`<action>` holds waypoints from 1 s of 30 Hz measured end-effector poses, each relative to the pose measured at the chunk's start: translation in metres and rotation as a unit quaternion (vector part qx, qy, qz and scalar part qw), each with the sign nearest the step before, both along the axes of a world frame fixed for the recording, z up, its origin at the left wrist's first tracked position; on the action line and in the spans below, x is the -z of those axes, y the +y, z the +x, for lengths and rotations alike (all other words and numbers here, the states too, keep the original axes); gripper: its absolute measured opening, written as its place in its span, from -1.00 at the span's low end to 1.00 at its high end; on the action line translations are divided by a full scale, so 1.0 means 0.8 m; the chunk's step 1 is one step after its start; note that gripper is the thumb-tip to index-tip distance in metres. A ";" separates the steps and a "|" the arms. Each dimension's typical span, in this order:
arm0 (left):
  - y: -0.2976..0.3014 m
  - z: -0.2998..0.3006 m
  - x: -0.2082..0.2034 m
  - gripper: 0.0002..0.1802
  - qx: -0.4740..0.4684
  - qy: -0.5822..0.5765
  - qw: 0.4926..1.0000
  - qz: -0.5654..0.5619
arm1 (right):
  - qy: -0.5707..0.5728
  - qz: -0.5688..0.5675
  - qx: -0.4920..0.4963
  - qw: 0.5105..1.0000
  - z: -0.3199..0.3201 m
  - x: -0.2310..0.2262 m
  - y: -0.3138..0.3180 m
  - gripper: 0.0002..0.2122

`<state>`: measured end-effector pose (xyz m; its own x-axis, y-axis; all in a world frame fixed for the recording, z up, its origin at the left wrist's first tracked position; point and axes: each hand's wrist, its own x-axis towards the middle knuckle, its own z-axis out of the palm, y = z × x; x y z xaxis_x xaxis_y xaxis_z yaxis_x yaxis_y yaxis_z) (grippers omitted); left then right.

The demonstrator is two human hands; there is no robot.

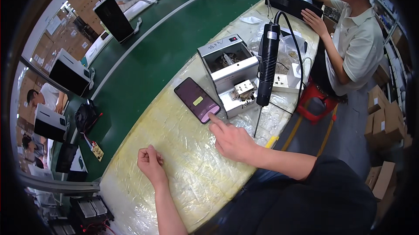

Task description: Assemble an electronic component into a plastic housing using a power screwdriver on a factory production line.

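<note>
A dark smartphone (197,99) with a lit screen lies flat on the plastic-covered bench. With its index finger stretched out, my right hand (233,141) touches the lower end of the phone's screen; the other fingers are curled and hold nothing I can see. My left hand (151,163) rests near the bench's left part, fingers curled in and closed, nothing visible in them. Behind the phone stands a metal screw feeder (231,71) with an open tray of screws. A black electric screwdriver (267,65) hangs beside it, bit pointing down.
A white power strip (286,84) and a bag of small screws (286,62) sit behind the screwdriver. A co-worker (360,43) sits at the far right on a red stool (316,104). A green conveyor belt (144,60) carries black-and-white appliances (72,73) along the left.
</note>
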<state>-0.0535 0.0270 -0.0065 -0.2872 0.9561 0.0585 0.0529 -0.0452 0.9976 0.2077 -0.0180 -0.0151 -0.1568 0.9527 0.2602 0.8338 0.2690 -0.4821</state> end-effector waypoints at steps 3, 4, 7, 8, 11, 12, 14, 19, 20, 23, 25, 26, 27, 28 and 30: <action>0.001 -0.002 0.001 -0.71 0.004 -0.006 1.000 0.013 | 0.002 0.009 -0.002 1.000 0.000 0.000 0.000 -0.62; 0.001 -0.003 0.002 -0.71 0.003 -0.006 1.000 0.012 | -0.002 0.009 -0.001 1.000 0.000 0.001 0.000 -0.62; -0.003 -0.003 0.005 -0.70 -0.003 -0.007 1.000 0.017 | -0.004 0.009 -0.001 1.000 0.001 -0.001 0.000 -0.62; -0.006 -0.003 0.004 -0.70 -0.012 0.000 1.000 0.012 | -0.001 0.009 0.000 1.000 0.002 -0.001 0.000 -0.62; -0.013 0.003 0.003 -0.69 -0.016 0.005 1.000 0.007 | -0.004 -0.003 0.000 1.000 0.004 -0.003 -0.001 -0.62; -0.013 0.002 0.003 -0.69 -0.012 0.008 1.000 0.009 | -0.006 -0.004 -0.002 1.000 0.003 -0.003 -0.001 -0.62; -0.013 0.002 0.006 -0.68 -0.013 -0.001 1.000 0.009 | -0.003 -0.007 -0.002 1.000 0.004 -0.002 0.000 -0.62; -0.015 -0.002 0.001 -0.70 -0.024 -0.030 0.999 0.005 | 0.001 -0.005 -0.014 1.000 0.000 -0.010 0.000 -0.63; -0.013 -0.001 0.002 -0.70 -0.016 -0.022 1.000 0.000 | 0.007 -0.008 -0.009 1.000 0.000 -0.011 0.000 -0.63; -0.009 -0.002 0.005 -0.71 -0.008 -0.007 1.000 0.000 | 0.008 -0.008 -0.007 1.000 0.001 -0.009 0.001 -0.64; -0.010 -0.003 0.004 -0.71 -0.004 0.002 1.000 0.004 | 0.010 -0.002 -0.011 1.000 -0.001 -0.009 0.002 -0.64; -0.011 -0.002 0.001 -0.71 -0.009 0.006 1.000 -0.009 | 0.012 0.002 -0.010 1.000 -0.003 -0.010 0.002 -0.64; -0.013 -0.004 -0.002 -0.72 -0.018 0.014 1.000 -0.020 | 0.018 0.004 -0.020 1.000 -0.004 -0.007 0.003 -0.64; -0.015 -0.009 0.000 -0.72 -0.017 0.022 0.999 -0.020 | 0.001 -0.007 -0.020 1.000 -0.006 -0.006 0.003 -0.62; -0.012 -0.014 0.014 -0.74 -0.015 0.049 0.999 -0.019 | 0.000 -0.001 -0.018 1.000 -0.004 0.002 0.004 -0.61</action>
<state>-0.0650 0.0173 -0.0174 -0.3095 0.9495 0.0518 0.1511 -0.0047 0.9885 0.2041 -0.0146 -0.0167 -0.1917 0.9468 0.2584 0.8230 0.2985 -0.4833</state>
